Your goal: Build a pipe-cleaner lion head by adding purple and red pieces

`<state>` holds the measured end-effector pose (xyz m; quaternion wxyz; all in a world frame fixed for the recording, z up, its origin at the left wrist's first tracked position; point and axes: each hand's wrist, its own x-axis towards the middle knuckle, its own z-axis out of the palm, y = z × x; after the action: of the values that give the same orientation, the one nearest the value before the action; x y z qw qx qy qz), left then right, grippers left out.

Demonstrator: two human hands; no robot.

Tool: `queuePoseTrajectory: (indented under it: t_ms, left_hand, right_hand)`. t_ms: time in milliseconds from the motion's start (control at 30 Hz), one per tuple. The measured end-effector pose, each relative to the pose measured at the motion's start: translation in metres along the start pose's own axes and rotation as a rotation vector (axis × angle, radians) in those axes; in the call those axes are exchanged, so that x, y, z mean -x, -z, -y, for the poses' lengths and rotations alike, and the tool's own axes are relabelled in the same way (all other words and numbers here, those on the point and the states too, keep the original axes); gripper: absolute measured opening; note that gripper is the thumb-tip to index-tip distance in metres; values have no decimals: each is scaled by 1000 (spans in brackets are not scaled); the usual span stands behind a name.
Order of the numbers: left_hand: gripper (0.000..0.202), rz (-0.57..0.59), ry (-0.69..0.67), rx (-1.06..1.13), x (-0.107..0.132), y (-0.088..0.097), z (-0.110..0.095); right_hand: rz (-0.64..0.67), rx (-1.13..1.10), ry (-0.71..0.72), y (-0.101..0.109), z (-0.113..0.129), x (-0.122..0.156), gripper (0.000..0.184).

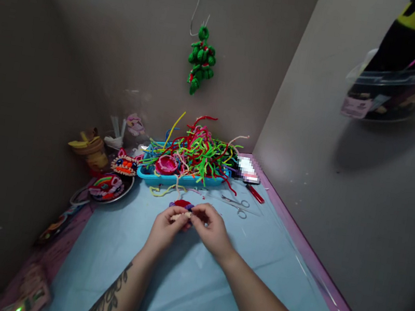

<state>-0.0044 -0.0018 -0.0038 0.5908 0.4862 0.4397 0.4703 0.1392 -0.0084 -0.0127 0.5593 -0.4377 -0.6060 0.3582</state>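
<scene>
Over the middle of the table, my left hand (168,225) and my right hand (211,225) meet at a small pipe-cleaner piece (183,203). Its top shows red with purple at the sides, and a cream strip (178,216) runs along the near side between my thumbs. A pale pipe-cleaner end (178,186) stands up from behind it. Both hands are closed, fingertips pinching the piece from either side. My fingers hide most of its lower part.
Behind my hands stands a blue tray (180,179) heaped with loose pipe cleaners (206,150). Scissors (239,206) and a red-handled tool (255,193) lie to the right. At left, a metal bowl (122,194) holds finished pieces. A green ornament (201,62) hangs on the back wall.
</scene>
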Motion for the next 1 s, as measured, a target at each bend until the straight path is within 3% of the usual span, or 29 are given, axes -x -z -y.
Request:
queuePoseTrajectory:
  t_ms: [133, 633, 1000]
  left_hand:
    - [33, -26, 29, 15, 1, 0, 0]
    - [30, -5, 23, 11, 1, 2, 5]
    - [27, -78, -77, -113, 3, 0, -2]
  right_hand:
    - [31, 86, 70, 1, 6, 0, 5]
    - [47, 94, 90, 2, 10, 1, 5]
    - [45, 121, 109, 3, 8, 0, 7]
